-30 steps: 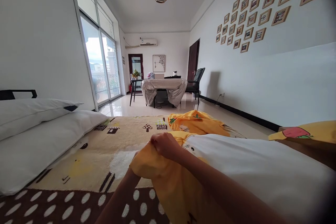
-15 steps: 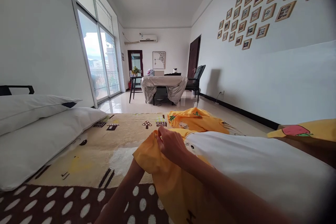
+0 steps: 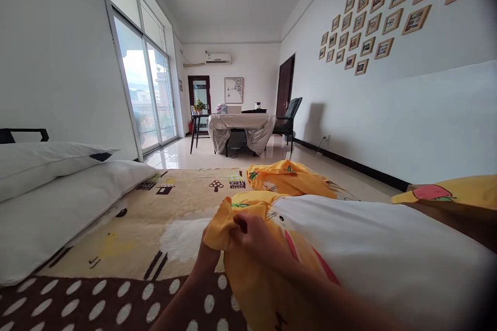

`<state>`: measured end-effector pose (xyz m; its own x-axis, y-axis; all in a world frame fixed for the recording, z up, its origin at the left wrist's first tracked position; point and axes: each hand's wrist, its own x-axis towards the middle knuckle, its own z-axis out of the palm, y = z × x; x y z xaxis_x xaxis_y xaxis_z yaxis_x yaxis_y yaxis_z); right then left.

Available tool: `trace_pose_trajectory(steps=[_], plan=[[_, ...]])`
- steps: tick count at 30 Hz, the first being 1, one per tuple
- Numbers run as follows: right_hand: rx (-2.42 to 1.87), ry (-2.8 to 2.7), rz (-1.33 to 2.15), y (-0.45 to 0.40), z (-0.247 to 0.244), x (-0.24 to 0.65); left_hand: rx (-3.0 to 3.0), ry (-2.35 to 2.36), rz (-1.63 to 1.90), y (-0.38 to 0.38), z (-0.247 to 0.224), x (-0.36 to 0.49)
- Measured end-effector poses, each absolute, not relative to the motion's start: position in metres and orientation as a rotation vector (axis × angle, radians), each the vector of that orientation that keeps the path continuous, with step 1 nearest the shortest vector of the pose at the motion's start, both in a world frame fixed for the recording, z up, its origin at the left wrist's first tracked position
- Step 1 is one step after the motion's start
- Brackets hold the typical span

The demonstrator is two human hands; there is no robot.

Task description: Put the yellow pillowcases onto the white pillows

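Note:
A yellow printed pillowcase (image 3: pixel 256 279) lies in front of me, against a plump white pillow (image 3: pixel 380 238). Its print shows a cartoon eye and pink strokes; whether the cloth wraps the pillow there I cannot tell. My right hand (image 3: pixel 252 230) is closed, pinching a fold of the pillowcase near its edge. From the lower left, my left hand (image 3: pixel 212 248) reaches under the same edge; the cloth covers its fingers. Just beyond the hands rests a crumpled yellow printed cloth (image 3: pixel 289 178).
Beneath everything spreads a beige and brown patterned blanket (image 3: pixel 186 196). White pillows (image 3: pixel 77 196) are stacked at the left. Another yellow cloth with a pink print (image 3: pixel 466 189) shows at the right edge. Farther off stand a covered table (image 3: pixel 243 120) and a black chair (image 3: pixel 289 119).
My right hand has moved slightly down with the pinched fold. The pillowcase edge has lifted and folded over on the left, baring more of its print. My left hand has shifted up and right.

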<state>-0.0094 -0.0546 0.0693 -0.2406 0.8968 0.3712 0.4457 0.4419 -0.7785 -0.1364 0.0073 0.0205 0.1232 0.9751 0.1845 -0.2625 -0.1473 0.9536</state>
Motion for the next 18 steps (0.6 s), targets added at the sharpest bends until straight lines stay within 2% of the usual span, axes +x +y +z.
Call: trace_pose_trajectory(steps=[6,12,18], plan=[[-1.137,-1.789,0.695,-0.054,0.064,-0.006,1.434,0.936,1.311,-0.019,0.009,-0.158],[-1.13,-1.77,0.666,-0.055,0.066,-0.012,1.449,1.017,1.521,-0.021,0.036,-0.173],[-1.036,-1.732,0.689,-0.06,0.067,-0.021,1.349,0.882,1.086,-0.04,0.055,-0.173]])
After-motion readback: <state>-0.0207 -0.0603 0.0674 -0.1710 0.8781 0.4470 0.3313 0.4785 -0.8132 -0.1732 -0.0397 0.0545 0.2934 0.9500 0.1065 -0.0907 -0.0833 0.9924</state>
